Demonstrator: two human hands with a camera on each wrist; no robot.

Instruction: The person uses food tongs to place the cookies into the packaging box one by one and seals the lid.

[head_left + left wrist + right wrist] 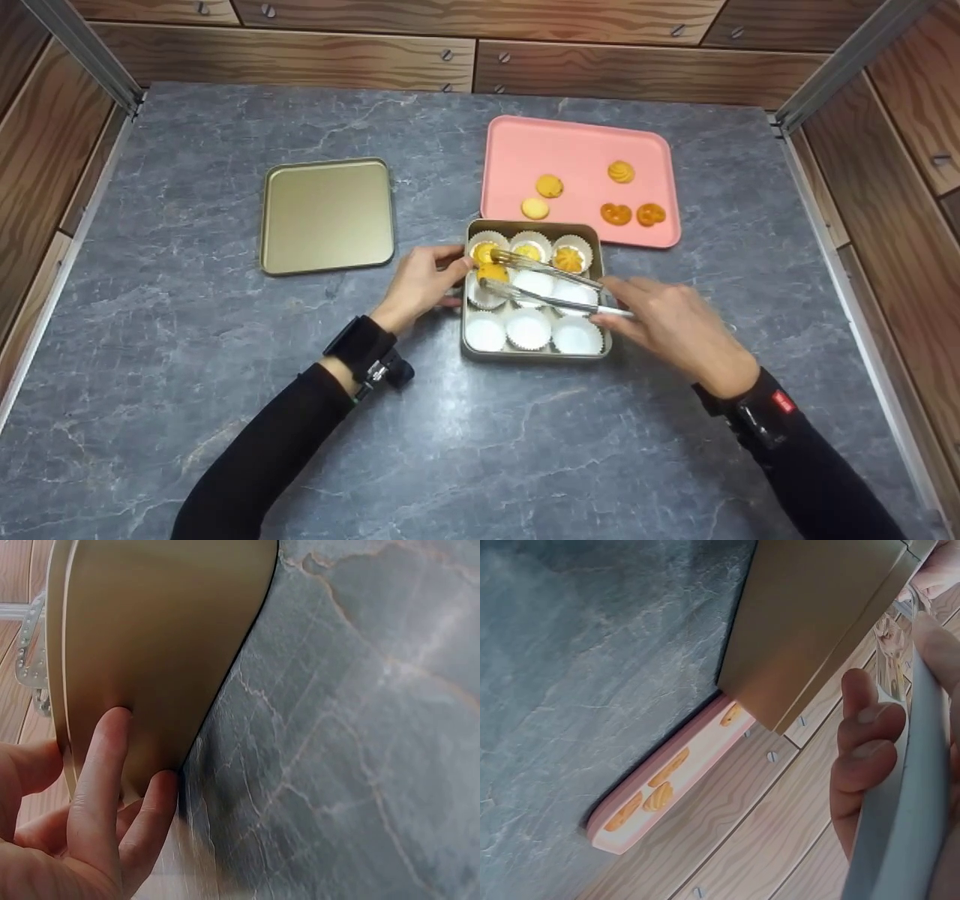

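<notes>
Tongs (577, 306), nine paper cups (528, 330), one tin (536, 358) (five cookies (549, 186) on one tray (525, 150))

Left forearm (274, 442), black-sleeved, slants inward and forward; left grip (424, 285): long fingers (96, 795) mostly extended, slightly parted, thumb apart. Right forearm (817, 457) mirrors the slant; right grip (671, 319): curled fingers (871, 724) opposing the thumb in a pinch.

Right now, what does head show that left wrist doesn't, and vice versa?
Head only: the pink tray with five cookies, the gold lid, the white paper cups and the right hand.

Left wrist only: the outer wall of the tin on the left hand side, with fingertips against it.

Both: left hand, tin, grey tabletop, wood-grain panels and, apparently, the tongs.
</notes>
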